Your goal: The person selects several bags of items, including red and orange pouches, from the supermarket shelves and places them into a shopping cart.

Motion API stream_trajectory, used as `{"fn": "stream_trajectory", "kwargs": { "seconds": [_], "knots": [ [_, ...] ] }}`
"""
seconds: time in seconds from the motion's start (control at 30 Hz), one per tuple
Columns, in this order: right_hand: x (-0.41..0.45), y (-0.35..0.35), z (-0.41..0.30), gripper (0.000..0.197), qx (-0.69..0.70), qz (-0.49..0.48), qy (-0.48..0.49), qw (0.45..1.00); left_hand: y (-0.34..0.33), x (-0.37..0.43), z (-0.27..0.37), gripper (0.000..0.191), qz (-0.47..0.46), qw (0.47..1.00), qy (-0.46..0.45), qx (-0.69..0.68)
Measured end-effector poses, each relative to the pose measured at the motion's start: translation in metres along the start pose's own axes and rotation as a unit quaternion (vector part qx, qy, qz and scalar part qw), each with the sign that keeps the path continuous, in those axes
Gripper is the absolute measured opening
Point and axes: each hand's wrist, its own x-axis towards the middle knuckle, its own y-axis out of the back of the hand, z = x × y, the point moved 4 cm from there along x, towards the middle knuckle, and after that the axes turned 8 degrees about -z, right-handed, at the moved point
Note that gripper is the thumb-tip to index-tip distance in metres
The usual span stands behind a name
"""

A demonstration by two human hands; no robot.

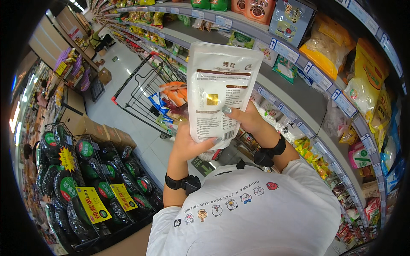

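A white plastic stand-up pouch (221, 80) with brown bars, small printed text and a barcode faces me, held upright in front of my chest. My left hand (192, 140) grips its lower left corner, thumb across the front. On the lower right edge, my right hand (251, 118) has its thumb pressed against the print. The fingers of both hands are hidden behind the pouch. Beyond it stands a wire shopping cart (141, 92) with a black and red handle. Orange and blue packages (173, 96) lie in the cart.
Curved shelves (288, 86) of bagged goods with price labels run along the right. At the lower left, a black wire rack (105, 179) holds dark wrapped packs and yellow signs. Cardboard boxes (104, 76) sit on the aisle floor (123, 73); a person (96, 38) is farther back.
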Motion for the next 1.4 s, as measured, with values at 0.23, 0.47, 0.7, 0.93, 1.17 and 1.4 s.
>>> {"fn": "stream_trajectory", "kwargs": {
  "seconds": [0.23, 0.47, 0.7, 0.93, 1.17, 1.4],
  "knots": [
    [-0.004, -0.002, 0.007, 0.049, -0.041, -0.012, 0.043, 0.998, 0.026, -0.003, 0.000, 0.036, -0.065, 0.997, 0.022, -0.037],
    [-0.010, -0.014, 0.007, 0.042, -0.079, -0.030, 0.046, 0.995, 0.038, -0.010, -0.021, 0.062, -0.069, 0.972, 0.054, -0.219],
    [-0.010, -0.020, 0.013, 0.045, -0.145, -0.033, 0.038, 0.988, 0.047, -0.012, -0.032, 0.065, -0.098, 0.946, 0.046, -0.305],
    [-0.018, -0.016, 0.020, 0.044, -0.110, -0.018, 0.020, 0.994, 0.047, -0.007, -0.037, 0.062, -0.133, 0.941, 0.054, -0.305],
    [-0.055, 0.002, 0.022, 0.036, -0.057, 0.109, 0.017, 0.992, 0.015, 0.026, -0.051, 0.053, -0.172, 0.919, 0.094, -0.342],
    [-0.093, 0.021, -0.011, 0.035, -0.255, 0.165, 0.030, 0.952, -0.036, 0.050, -0.050, 0.056, -0.192, 0.877, 0.110, -0.427]
  ]
}}
